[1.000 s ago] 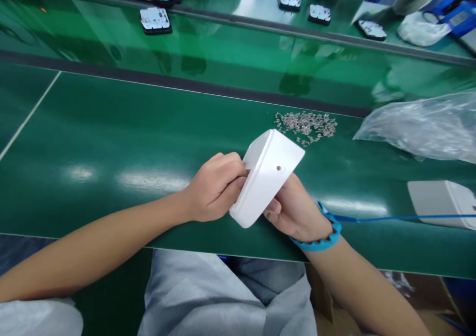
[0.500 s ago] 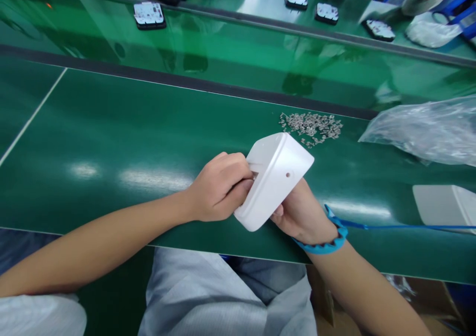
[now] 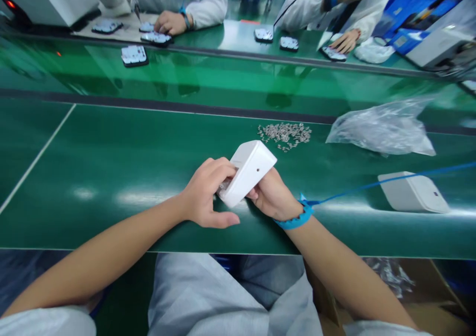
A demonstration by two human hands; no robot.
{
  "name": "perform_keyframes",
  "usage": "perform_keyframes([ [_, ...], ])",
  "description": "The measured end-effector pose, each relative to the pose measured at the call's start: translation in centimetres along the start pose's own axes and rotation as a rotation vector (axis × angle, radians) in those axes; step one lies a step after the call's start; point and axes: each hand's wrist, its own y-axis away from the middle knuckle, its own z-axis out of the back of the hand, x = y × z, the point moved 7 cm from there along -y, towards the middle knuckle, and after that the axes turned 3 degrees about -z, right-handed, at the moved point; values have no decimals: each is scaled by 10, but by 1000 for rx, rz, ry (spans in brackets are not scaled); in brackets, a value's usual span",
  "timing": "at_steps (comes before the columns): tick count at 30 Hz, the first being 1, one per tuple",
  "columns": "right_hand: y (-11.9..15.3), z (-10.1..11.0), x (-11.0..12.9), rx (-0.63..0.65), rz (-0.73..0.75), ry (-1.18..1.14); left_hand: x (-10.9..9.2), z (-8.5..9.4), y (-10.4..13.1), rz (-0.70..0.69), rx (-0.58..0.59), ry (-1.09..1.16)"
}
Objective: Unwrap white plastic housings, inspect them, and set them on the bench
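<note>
A white plastic housing (image 3: 250, 176) is tilted above the green bench, with a small round hole in the side facing me. My right hand (image 3: 273, 193) grips it from the right and behind; most of those fingers are hidden by the housing. My left hand (image 3: 211, 193) is at the housing's left side, its thumb stretched away and its fingertips reaching to the hollow side. Something small and clear or shiny shows by those fingertips, too unclear to name. Just beyond the housing lies a pile of small metal parts (image 3: 285, 133).
A clear plastic bag (image 3: 383, 127) and a second white housing (image 3: 412, 192) lie to the right. A blue cord (image 3: 353, 193) runs from my right wristband across the bench. Beyond the conveyor (image 3: 208, 80), co-workers' hands handle circuit boards (image 3: 134, 55).
My left thumb has come off the housing and spread out; before, that hand was pinched at its opening. The view has tilted up, showing more of the co-workers opposite.
</note>
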Motion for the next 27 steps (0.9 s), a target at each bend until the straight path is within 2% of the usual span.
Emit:
perform_keyframes([
  [3, -12, 2, 2, 14, 79, -28, 3, -2, 0, -7, 32, -214],
  [7, -18, 17, 3, 52, 93, 71, 1, -9, 3, -33, 60, -286],
  [9, -8, 39, 10, 64, 76, 222, -3, -18, 3, -102, 90, -318],
  [12, 38, 101, 35, -60, 101, 504, -5, -39, -6, -211, 107, -414],
  [14, 95, 158, 55, -232, 155, 612, -8, -60, -20, -291, 96, -450],
  [17, 218, 255, 70, -565, 247, 632, -21, -107, -50, -459, 136, -465],
  [18, 269, 288, 70, -736, 280, 644, -27, -126, -61, -523, 166, -478],
  [19, 327, 321, 66, -1002, 316, 683, -32, -145, -71, -585, 199, -493],
  [20, 383, 348, 55, -1215, 324, 670, -37, -162, -81, -632, 224, -510],
  [22, 489, 383, 15, -1569, 278, 613, -42, -190, -99, -675, 238, -530],
  [24, 574, 398, -43, -1825, 149, 514, -41, -205, -111, -663, 225, -514],
  [25, 607, 399, -76, -1918, 60, 459, -38, -210, -115, -646, 225, -497],
  [27, 653, 391, -142, -2030, -131, 362, -30, -215, -119, -603, 248, -457],
])
